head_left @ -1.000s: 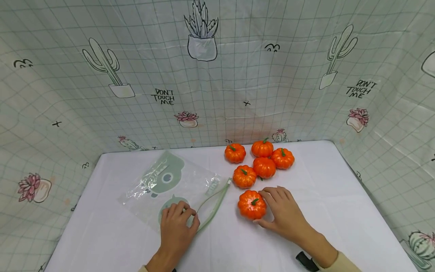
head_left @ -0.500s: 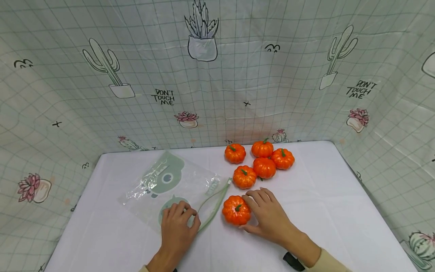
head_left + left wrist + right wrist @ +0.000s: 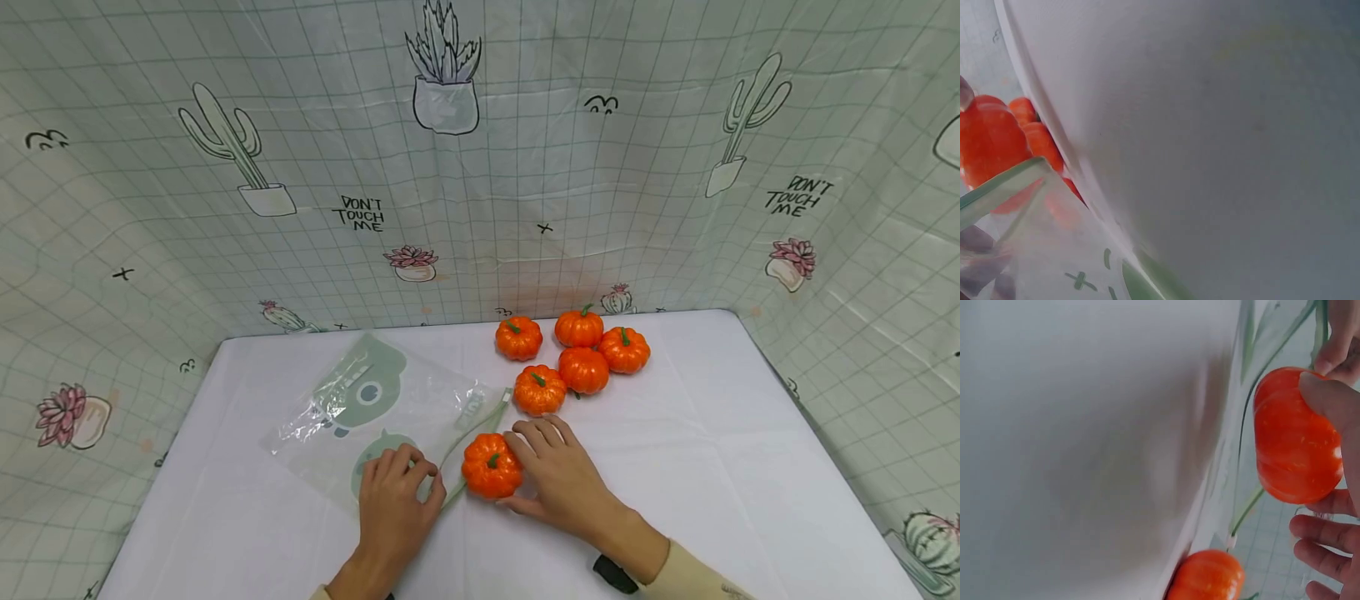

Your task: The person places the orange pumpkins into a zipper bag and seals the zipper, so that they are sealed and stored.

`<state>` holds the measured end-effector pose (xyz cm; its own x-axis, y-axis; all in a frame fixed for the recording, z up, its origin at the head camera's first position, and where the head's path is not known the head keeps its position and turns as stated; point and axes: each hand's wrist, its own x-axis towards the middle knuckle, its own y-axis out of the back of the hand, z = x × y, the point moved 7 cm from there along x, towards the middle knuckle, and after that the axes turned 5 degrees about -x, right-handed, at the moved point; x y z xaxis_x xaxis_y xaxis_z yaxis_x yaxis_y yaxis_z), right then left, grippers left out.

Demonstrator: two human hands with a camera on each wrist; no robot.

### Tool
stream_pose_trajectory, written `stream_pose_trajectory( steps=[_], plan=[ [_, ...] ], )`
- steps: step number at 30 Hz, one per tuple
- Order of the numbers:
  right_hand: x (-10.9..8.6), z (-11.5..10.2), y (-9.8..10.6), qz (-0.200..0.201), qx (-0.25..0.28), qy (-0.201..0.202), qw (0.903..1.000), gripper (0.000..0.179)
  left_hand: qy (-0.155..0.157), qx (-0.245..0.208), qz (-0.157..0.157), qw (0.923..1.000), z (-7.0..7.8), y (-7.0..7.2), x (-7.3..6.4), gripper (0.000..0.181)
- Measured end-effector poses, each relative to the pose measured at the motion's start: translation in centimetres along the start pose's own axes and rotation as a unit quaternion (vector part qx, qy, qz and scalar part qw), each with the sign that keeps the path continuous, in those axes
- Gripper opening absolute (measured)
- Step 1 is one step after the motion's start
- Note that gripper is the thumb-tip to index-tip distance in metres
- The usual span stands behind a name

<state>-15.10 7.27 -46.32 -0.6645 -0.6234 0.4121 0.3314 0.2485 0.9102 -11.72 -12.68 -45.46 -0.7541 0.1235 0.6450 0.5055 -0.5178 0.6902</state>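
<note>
My right hand [image 3: 562,479] grips a small orange pumpkin [image 3: 491,467] with a green stem, thumb on the near side and fingers on the far side. In the right wrist view, the pumpkin [image 3: 1297,437] is held between thumb and fingertips. It overlaps the green-edged mouth of a clear plastic zip bag [image 3: 442,400] with green cartoon prints. The bag lies flat at the left, its mouth slightly parted. My left hand [image 3: 397,504] pinches the bag's upper edge between thumb and finger. In the left wrist view, the bag's green rim [image 3: 1004,181] stands lifted before the pumpkin [image 3: 988,140].
Several more orange pumpkins [image 3: 583,369] sit in a loose group at the back of the white table [image 3: 712,467]; the closest one [image 3: 539,390] is just beyond my right fingers. A patterned curtain [image 3: 495,183] rises behind the table and on both sides.
My right hand has carried the pumpkin leftward to the bag's mouth. My left hand has stayed nearly in place, still pinching the bag's edge. The other pumpkins have not moved.
</note>
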Motion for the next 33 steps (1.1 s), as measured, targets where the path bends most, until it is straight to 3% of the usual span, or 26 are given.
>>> stream_pose_trajectory(
  steps=[11,21,26,33],
  plan=[
    [1.4,-1.8,-1.0,0.005,-0.018,-0.020,0.9996,0.082,-0.004,-0.006,-0.001,1.0000,0.2,-0.1,0.0,0.018],
    [2.3,-3.1,-2.0,-0.006,-0.014,-0.063,0.9979,0.080,-0.020,-0.015,0.021,0.9995,0.8,-0.1,0.3,0.016],
    [2.6,-3.7,-2.9,-0.026,-0.032,-0.082,0.9958,0.081,-0.024,-0.010,0.017,0.9995,1.0,-0.2,0.3,0.017],
    [2.5,-4.2,-3.6,-0.052,-0.056,-0.078,0.9940,0.085,-0.022,0.007,0.003,0.9997,0.9,-0.4,0.2,0.017]
  ],
)
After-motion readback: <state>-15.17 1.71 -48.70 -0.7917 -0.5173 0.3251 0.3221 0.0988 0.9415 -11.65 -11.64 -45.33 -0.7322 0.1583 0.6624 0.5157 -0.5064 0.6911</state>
